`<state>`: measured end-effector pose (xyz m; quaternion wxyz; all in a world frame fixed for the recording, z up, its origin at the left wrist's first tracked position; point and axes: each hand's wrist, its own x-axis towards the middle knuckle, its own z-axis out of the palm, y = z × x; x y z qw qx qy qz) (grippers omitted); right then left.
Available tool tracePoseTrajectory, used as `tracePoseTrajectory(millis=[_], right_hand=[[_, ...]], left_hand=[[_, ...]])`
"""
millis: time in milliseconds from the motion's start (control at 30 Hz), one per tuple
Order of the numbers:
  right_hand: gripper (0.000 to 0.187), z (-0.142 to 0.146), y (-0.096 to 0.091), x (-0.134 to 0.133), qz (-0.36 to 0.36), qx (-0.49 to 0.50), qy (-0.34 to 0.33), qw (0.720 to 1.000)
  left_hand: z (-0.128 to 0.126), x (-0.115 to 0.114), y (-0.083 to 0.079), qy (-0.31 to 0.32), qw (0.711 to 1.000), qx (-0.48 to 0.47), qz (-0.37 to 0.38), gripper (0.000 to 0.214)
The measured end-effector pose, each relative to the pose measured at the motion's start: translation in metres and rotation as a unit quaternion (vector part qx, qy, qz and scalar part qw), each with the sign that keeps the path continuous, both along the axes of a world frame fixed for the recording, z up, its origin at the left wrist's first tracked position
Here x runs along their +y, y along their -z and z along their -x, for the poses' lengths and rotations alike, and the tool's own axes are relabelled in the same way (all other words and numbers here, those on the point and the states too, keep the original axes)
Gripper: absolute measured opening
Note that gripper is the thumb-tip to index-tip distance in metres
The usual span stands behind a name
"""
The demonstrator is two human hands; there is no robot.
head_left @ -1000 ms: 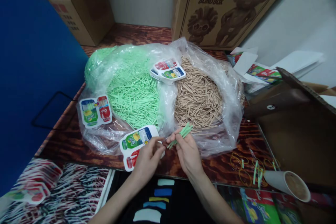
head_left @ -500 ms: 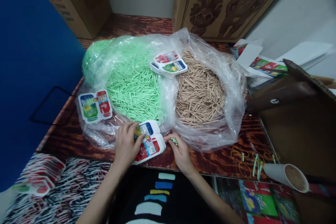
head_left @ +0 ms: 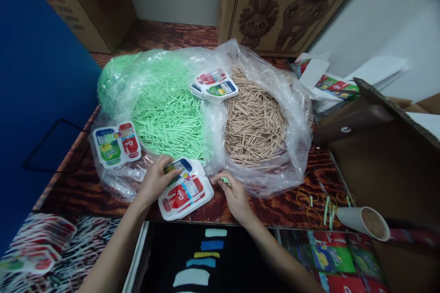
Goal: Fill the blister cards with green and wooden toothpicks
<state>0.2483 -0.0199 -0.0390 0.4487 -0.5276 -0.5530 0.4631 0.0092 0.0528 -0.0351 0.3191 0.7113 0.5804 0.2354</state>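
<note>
At the table's front edge my left hand (head_left: 154, 182) pinches the upper left side of a white-edged pack (head_left: 185, 196) printed with a red cola bottle and a green one; more than one layer shows at its edge. A small bunch of pale green sticks (head_left: 225, 181) is gripped in my right hand (head_left: 236, 200), ends pointing up. That hand's fingertips are close to the pack's right edge; whether they touch it I cannot tell. Behind the hands lie a heap of green sticks (head_left: 172, 121) and a heap of brown sticks (head_left: 254, 123), in clear plastic bags (head_left: 215, 123).
Similar packs rest on the bags at left (head_left: 117, 144) and centre (head_left: 218, 86). To the right are yellow rubber bands (head_left: 312, 215), a tipped paper cup (head_left: 364, 222) and an open carton (head_left: 381, 165). Stacked packs (head_left: 37, 242) fill the lower left. A large printed box (head_left: 261, 13) stands behind.
My left hand has drawn back to the left, uncovering more of the pack's red half. The pack has moved slightly left and nearer. My right hand keeps its grip on the green sticks.
</note>
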Motion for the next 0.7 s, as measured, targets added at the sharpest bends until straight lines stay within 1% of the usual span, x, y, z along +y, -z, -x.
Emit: tracePoseTrajectory(millis=[100, 233, 333, 500, 600, 700], right_hand=[[0.019, 0.000, 0.000, 0.004, -0.008, -0.007, -0.008, 1.000], [0.018, 0.000, -0.001, 0.008, -0.010, -0.021, -0.015, 1.000], [0.019, 0.000, -0.002, 0.010, -0.009, -0.027, -0.018, 0.999], [0.020, 0.000, -0.002, 0.013, -0.011, -0.026, -0.021, 0.999], [0.020, 0.001, -0.004, 0.013, -0.014, -0.031, -0.022, 0.999], [0.021, 0.000, -0.006, 0.014, -0.016, -0.036, -0.024, 0.999]], left_hand=[[0.003, 0.001, 0.004, -0.007, 1.000, -0.020, 0.005, 0.016], [0.007, -0.001, 0.009, -0.058, 0.998, -0.029, 0.009, 0.016], [0.009, -0.003, 0.012, -0.076, 0.996, -0.030, -0.022, 0.019], [0.010, -0.005, 0.014, -0.056, 0.993, -0.027, -0.097, 0.022], [0.011, -0.007, 0.010, -0.060, 0.987, -0.043, -0.139, 0.021], [0.013, -0.009, -0.004, -0.098, 0.977, -0.085, -0.170, 0.020]])
